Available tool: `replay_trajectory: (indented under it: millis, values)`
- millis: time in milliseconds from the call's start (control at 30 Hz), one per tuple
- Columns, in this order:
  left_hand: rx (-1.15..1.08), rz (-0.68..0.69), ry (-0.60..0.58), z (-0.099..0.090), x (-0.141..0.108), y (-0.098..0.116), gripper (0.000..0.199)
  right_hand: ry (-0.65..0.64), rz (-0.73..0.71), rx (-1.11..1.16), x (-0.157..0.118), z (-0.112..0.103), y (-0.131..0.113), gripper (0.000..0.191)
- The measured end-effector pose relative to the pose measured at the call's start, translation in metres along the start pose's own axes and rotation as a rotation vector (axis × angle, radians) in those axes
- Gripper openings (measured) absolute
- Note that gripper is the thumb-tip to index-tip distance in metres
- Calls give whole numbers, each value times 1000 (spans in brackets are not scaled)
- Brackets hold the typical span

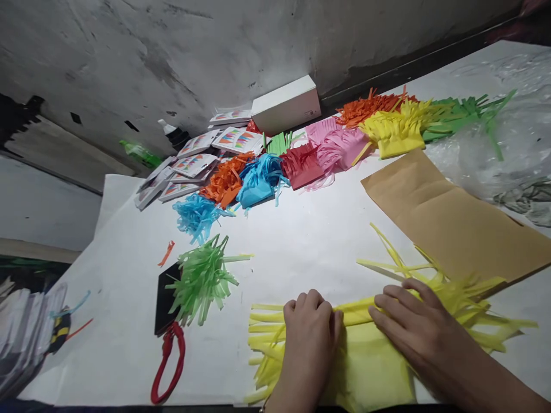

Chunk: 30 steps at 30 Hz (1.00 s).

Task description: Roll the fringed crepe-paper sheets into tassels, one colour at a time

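A sheet of yellow tissue paper [379,364] lies at the table's near edge, its two sides cut into long fringe strips. A narrow folded band runs along its far edge. My left hand [310,338] is closed over the left end of that band, fingers curled and thumb against it. My right hand [424,327] rests on the right part with its fingers stretched out and slightly apart, tips on the band; its thumb is hidden. Yellow strips [486,321] spread loosely beyond my right hand. Left of the sheet sits a bunch of green fringed tissue paper [204,281].
A black phone [166,298] with a red strap [178,367] lies partly under the green fringe. Behind are blue [260,180], orange and pink tassel bundles, printed packets [196,163] and a white box [286,106]. Brown paper [456,218] and clear plastic [473,155] lie at right.
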<state>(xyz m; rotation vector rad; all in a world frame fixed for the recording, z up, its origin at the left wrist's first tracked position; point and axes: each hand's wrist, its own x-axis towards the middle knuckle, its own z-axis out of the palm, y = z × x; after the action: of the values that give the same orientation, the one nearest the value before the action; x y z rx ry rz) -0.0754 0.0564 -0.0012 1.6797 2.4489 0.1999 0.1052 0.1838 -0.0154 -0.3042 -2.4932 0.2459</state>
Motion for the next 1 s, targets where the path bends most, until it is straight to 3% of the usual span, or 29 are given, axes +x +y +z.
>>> replay_trajectory:
  millis: [100, 167, 333, 500, 667, 800, 1000]
  values:
    - [-58, 45, 136, -2, -3, 1, 4, -65, -61, 38, 0, 3, -1, 37]
    - [-98, 141, 244, -2, -5, 4, 21, -68, -42, 70, -1, 4, -1, 34]
    - [-131, 385, 405, 7, -7, 13, 20, -93, -24, 112, 0, 7, -2, 32]
    - [-184, 410, 406, 19, -7, 3, 22, -93, -47, 38, -9, 5, 3, 37]
    - [-286, 346, 419, 27, -12, -1, 19, -36, 68, 112, -33, -6, 16, 30]
    - [-234, 185, 317, 23, -12, 10, 18, -78, 119, -11, -34, -4, 19, 20]
    - [-57, 51, 187, 18, -4, 17, 15, -50, 302, -179, -20, 2, 11, 24]
